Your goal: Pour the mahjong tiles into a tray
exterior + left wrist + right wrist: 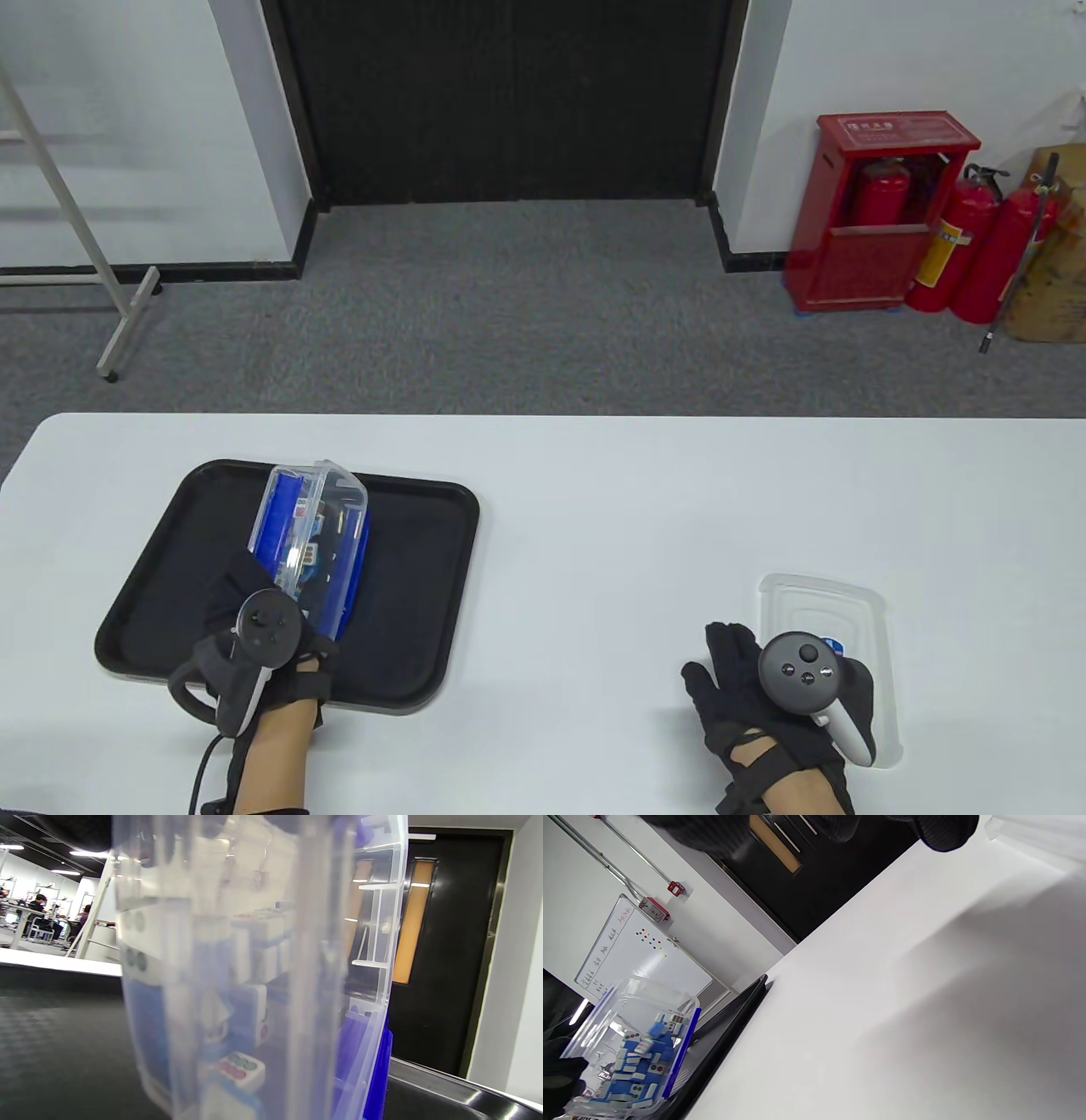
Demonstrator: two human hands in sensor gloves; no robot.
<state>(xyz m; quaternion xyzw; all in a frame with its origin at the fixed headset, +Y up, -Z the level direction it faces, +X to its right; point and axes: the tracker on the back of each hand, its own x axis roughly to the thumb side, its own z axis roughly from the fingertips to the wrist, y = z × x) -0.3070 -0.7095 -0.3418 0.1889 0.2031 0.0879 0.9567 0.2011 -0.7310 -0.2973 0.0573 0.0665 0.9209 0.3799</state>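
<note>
Table view shows a white worktop [594,509] with a black tray [424,611] on its left part. The left hand [254,654] holds a clear plastic box [314,535] over the tray; the grip is closed around the near end of the box, and the box is tilted. Blue and white mahjong tiles [307,556] are inside the box. On the right part of the worktop the right hand [764,688] lies flat with its fingers spread, and its outer side rests on a clear lid [836,607]. The lid is well apart from the tray.

Left wrist view is filled by the box [254,963], very close and blurred. The tiles [242,1069] are seen through its wall, piled at the lower part. The dark floor of the tray [63,1052] is under it. The fingers of this hand are not seen clearly here.

Right wrist view is tilted. Dark gloved fingertips [946,832] hang from the top edge over the worktop [903,1005], with nothing between them. At the lower left corner is the tilted box [628,1052] with the tiles [634,1073] heaped in it, above the edge of the tray [729,1027].
</note>
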